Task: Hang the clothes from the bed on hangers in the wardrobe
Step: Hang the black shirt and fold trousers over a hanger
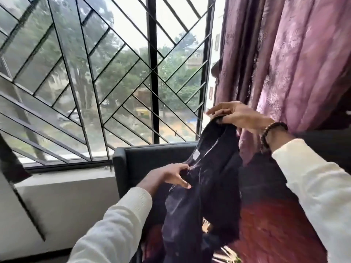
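A dark navy garment [207, 196] hangs in the air in front of me, over the bed. My right hand [237, 114], raised near the curtain, pinches the garment's top edge. Lower down, my left hand [169, 177] grips a fold of the same garment near a pale label. The cloth droops down between both hands towards the bed [269, 224], which has a red patterned cover. No hanger and no wardrobe are in view.
A dark padded headboard [152, 160] stands behind the garment under the barred window [114, 82]. A purple curtain [284, 54] hangs at the right. A pale wall ledge [62, 186] runs at the left. A dark flat object [11, 160] juts in at the far left.
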Demonstrator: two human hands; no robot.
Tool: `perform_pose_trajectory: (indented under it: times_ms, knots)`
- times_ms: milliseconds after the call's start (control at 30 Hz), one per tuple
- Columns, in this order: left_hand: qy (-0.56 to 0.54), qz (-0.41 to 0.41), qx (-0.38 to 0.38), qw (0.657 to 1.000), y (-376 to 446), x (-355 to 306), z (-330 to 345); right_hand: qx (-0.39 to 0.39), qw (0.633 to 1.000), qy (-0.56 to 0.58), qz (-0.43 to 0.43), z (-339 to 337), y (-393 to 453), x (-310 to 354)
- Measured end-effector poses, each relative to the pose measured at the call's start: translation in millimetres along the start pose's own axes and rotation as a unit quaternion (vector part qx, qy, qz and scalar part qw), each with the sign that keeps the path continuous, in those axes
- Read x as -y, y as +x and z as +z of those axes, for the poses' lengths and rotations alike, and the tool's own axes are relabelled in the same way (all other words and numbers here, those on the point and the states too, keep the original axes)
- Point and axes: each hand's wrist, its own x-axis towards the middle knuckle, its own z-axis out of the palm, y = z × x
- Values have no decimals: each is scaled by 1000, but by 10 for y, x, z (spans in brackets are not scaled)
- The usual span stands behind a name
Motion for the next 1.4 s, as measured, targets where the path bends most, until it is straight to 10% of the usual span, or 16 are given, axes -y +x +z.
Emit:
perform_pose_trajectory:
  times_ms: [233, 467, 700, 800, 1000, 1400]
  knots:
    - [164, -112, 33, 979, -82, 622, -382, -3, 998, -36, 56, -415, -316, -286]
    - [196, -104, -139, 965, -298, 646, -1184, 3, 945, -281, 166, -364, -356, -631]
    - [298, -69, -382, 872, -316, 507, -1661, 34, 929, -305, 207, -43, -370, -571]
    - [259, -54, -403, 876, -342, 532, -1783, -117, 907, -384, 128, 41, -278, -609]
    - [-21, -44, -364, 930, -455, 756, -1811, -305, 896, -298, 121, 105, -60, -405]
    - [-558, -40, -319, 765, 24, -143, -1193, -292, 933, -76, 195, 953, 686, 153]
